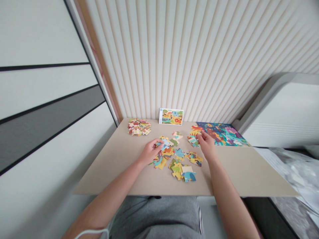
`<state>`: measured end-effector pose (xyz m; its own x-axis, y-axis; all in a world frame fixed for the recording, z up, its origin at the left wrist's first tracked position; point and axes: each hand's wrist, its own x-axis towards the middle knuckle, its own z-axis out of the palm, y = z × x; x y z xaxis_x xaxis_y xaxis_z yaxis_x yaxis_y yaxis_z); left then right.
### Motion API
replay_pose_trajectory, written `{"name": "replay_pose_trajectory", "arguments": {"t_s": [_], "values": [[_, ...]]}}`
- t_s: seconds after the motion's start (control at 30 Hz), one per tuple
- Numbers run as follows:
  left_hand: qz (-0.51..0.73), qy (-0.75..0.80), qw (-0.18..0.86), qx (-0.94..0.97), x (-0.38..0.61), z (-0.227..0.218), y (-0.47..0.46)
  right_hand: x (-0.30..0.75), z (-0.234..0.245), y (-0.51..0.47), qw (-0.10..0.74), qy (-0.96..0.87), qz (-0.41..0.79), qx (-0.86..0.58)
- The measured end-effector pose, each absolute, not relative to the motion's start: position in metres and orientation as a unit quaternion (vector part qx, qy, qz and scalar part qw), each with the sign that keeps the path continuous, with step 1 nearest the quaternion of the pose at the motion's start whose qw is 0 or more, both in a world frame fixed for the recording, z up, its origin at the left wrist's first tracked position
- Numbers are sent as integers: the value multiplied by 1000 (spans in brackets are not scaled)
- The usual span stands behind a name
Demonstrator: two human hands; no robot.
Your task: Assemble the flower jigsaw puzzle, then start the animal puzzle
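Note:
My left hand [151,152] is closed, its thumb and fingers pinching a light-blue jigsaw puzzle piece [164,143] over the loose pieces. On the right, my right hand [207,143] has its fingers pinched on a jigsaw puzzle piece [193,140] with green and blue bands; the fingertips partly hide it. Below and between the hands lie several loose pieces, among them a blue one [179,153], yellow ones [177,168] and one with a blue animal shape [189,176]. Some of these overlap one another.
A picture card [171,117] of animals leans upright against the ribbed wall. A heap of reddish pieces [139,126] sits at the table's back left. At the back right lies an assembled dark-blue puzzle [224,133]. Clear plastic wrapping [296,166] is beyond the table's right edge.

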<state>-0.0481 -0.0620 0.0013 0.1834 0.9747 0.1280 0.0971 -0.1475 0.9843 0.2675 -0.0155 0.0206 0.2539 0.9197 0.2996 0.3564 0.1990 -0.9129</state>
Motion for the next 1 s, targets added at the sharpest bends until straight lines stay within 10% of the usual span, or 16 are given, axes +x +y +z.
{"name": "replay_pose_trajectory", "arguments": {"t_s": [0.27, 0.5, 1.0], "values": [[453, 449, 470, 610, -48, 4, -64, 291, 11, -15, 372, -615, 136, -682], [447, 454, 478, 605, -47, 7, -65, 260, 9, -30, 240, -780, 341, -467], [444, 456, 470, 611, -47, 4, -65, 261, 8, -31, 231, -772, 373, -461]]}}
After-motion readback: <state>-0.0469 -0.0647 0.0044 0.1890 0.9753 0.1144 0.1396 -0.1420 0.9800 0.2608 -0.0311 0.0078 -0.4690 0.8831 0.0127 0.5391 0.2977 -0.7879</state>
